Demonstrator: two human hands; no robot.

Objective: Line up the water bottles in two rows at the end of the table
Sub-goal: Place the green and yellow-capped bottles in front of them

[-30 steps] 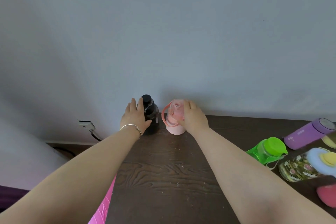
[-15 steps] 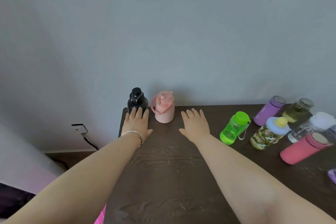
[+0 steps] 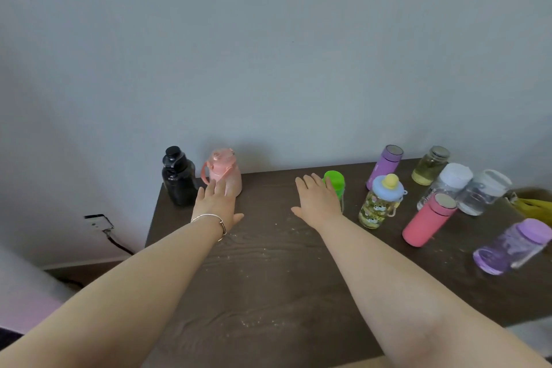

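Observation:
A black bottle (image 3: 177, 177) and a pink handled bottle (image 3: 224, 172) stand side by side at the table's far left end, against the wall. My left hand (image 3: 215, 204) hovers open just in front of the pink one, holding nothing. My right hand (image 3: 317, 202) is open with fingers spread, reaching toward the green bottle (image 3: 335, 183), which it partly hides. To the right stand a patterned bottle with a blue and yellow lid (image 3: 380, 202), a purple flask (image 3: 385, 165), a coral flask (image 3: 428, 219) and a jar of yellow liquid (image 3: 429, 165).
Two clear bottles with white lids (image 3: 466, 191) and a lilac-lidded clear bottle (image 3: 512, 246) stand at the right. Something yellow (image 3: 534, 207) sits at the right edge. The dark wood table (image 3: 268, 272) ends at the left, above a wall socket and cable (image 3: 98, 222).
Both hands let go of the black and pink bottles and drew back. My right hand has swung right toward the green bottle, and the view turned right, showing more bottles.

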